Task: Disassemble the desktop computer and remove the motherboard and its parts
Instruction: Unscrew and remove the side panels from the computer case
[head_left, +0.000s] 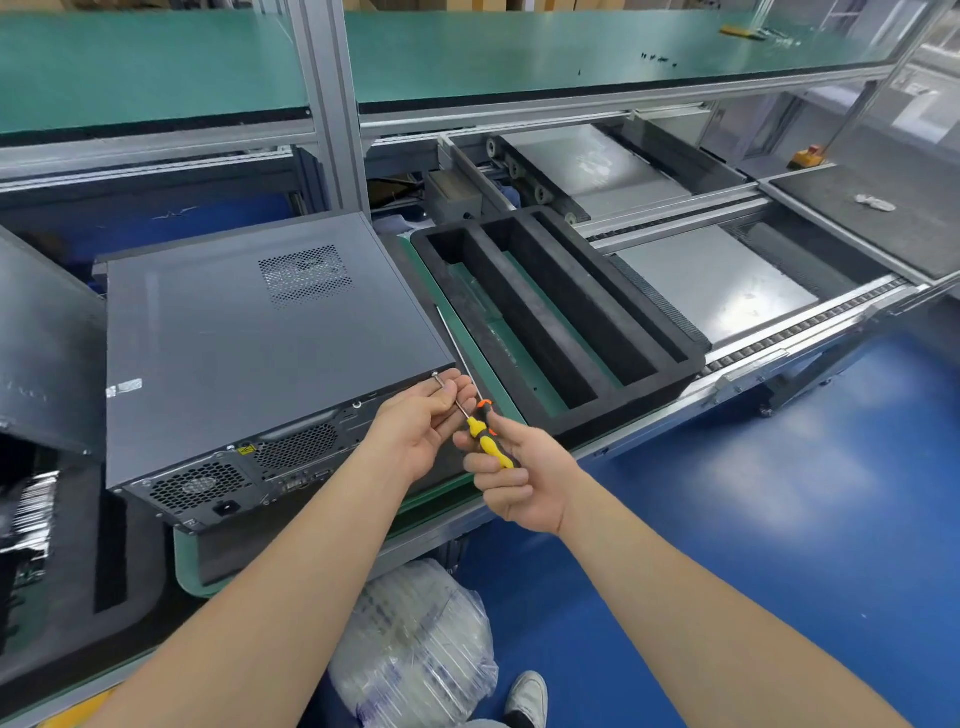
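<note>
I stand on a glossy blue floor (779, 519) at an aluminium-framed workbench (332, 104) with a green-matted upper shelf (571, 47), a roller conveyor line (779, 332) stretching off to my right.

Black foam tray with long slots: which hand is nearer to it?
Right. The right hand, gripping the yellow-handled screwdriver, sits just below the tray's near corner; the left hand is farther left, at the grey computer case.

Left grip (423, 423) pinching; right grip (511, 480) fisted.
</note>
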